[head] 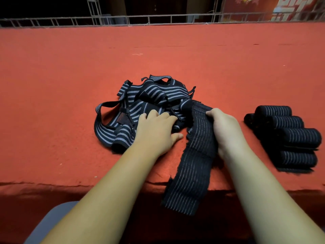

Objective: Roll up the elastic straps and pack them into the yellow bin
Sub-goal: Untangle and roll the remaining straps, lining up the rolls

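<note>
While right hand (224, 126) pinches strap (192, 166), fingertips (tucked) hide.

The table (70, 76) is covered in orange-red cloth, felt-like, matt and faintly fuzzy, creased along its near edge; the pile of straps (140, 95) is woven elastic cloth, black with grey stripes, matt and ribbed; the loose strap (193, 164) shows a finer ribbed weave with rough, slightly frayed edges; the rolled straps (290, 134) have the same dull, corded surface; the railing (149, 19) behind looks like grey metal bar, dull rather than polished.
</note>
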The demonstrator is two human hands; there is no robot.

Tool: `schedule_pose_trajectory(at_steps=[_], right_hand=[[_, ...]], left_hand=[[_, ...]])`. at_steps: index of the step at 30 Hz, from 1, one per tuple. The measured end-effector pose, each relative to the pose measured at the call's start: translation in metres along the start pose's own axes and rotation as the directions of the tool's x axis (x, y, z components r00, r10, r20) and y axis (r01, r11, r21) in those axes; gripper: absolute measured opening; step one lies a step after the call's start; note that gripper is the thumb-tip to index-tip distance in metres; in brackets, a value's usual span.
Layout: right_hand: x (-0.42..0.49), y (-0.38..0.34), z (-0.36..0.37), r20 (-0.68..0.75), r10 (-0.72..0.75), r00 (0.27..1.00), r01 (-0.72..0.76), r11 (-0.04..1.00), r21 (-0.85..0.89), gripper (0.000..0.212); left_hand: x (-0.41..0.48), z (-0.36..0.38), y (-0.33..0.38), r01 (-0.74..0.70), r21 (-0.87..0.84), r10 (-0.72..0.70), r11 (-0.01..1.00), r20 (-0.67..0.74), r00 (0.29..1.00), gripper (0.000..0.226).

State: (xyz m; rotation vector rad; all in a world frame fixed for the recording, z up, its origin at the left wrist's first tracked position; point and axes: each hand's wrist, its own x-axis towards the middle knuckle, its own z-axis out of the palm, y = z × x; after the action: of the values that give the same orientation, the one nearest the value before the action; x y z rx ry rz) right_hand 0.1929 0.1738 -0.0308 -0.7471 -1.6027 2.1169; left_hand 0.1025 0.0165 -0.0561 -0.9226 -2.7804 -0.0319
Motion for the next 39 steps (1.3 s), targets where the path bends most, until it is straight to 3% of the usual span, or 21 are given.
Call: schedule_pose_trajectory(at_steps=[3, 5, 8, 10, 13, 19, 21, 24, 27, 30, 36, 39], right_hand=[[0.0, 0.001, -0.001, -0.02, 0.005, 1.0, -0.005, 1.0, 0.016, 0.065], [-0.004, -0.003, -0.002, -0.037, 0.008, 0.999, -0.007, 1.0, 0.019, 0.059], [-0.002, -0.006, -0.01, -0.073, -0.008, 0.997, 0.008, 1.0, -0.002, 0.034], [0.004, -0.005, -0.017, -0.093, -0.026, 0.995, 0.026, 1.0, 0.006, 0.028], [0.013, -0.003, -0.025, -0.118, -0.054, 0.991, 0.06, 0.997, 0.05, 0.026], [0.022, -0.004, -0.029, -0.126, -0.075, 0.989, 0.097, 0.98, 0.176, 0.022], [0.025, -0.002, -0.028, -0.091, -0.074, 0.993, 0.091, 0.974, 0.205, 0.025], [0.028, -0.002, -0.024, -0.058, -0.072, 0.996, 0.084, 0.968, 0.236, 0.034], [0.029, -0.004, -0.021, -0.068, -0.1, 0.993, 0.111, 0.974, 0.195, 0.023], [0.033, -0.003, -0.023, -0.049, -0.128, 0.991, 0.134, 0.979, 0.152, 0.01], [0.035, -0.008, -0.019, 0.001, -0.189, 0.982, 0.189, 0.982, 0.011, 0.026], [0.04, -0.01, -0.018, 0.046, -0.239, 0.97, 0.241, 0.969, -0.061, 0.02]], left_hand=[[0.007, 0.006, 0.003, 0.082, -0.035, -0.086, 0.996, -0.123, 0.989, 0.031], [0.011, 0.004, 0.0, 0.139, -0.106, -0.154, 0.985, -0.153, 0.976, 0.023], [0.016, -0.006, -0.006, 0.244, -0.311, -0.305, 0.919, -0.166, 0.938, 0.027], [0.018, -0.012, -0.009, 0.267, -0.424, -0.354, 0.865, -0.138, 0.925, 0.041], [0.019, -0.019, -0.01, 0.234, -0.428, -0.278, 0.873, -0.044, 0.96, 0.052], [0.016, -0.027, 0.001, 0.117, -0.335, -0.091, 0.935, 0.092, 0.992, 0.035], [0.016, -0.031, 0.004, 0.102, -0.385, -0.081, 0.917, 0.072, 0.994, 0.033], [0.022, -0.037, 0.004, 0.064, -0.485, -0.112, 0.872, -0.07, 0.991, 0.029], [0.032, -0.038, 0.0, 0.004, -0.528, -0.119, 0.849, -0.183, 0.976, 0.026], [0.044, -0.037, -0.001, -0.059, -0.503, -0.054, 0.863, -0.206, 0.977, 0.029], [0.079, -0.043, -0.006, -0.105, -0.369, 0.065, 0.924, -0.12, 0.991, 0.042], [0.105, -0.038, -0.005, -0.065, -0.287, 0.063, 0.956, -0.016, 0.998, 0.059]])
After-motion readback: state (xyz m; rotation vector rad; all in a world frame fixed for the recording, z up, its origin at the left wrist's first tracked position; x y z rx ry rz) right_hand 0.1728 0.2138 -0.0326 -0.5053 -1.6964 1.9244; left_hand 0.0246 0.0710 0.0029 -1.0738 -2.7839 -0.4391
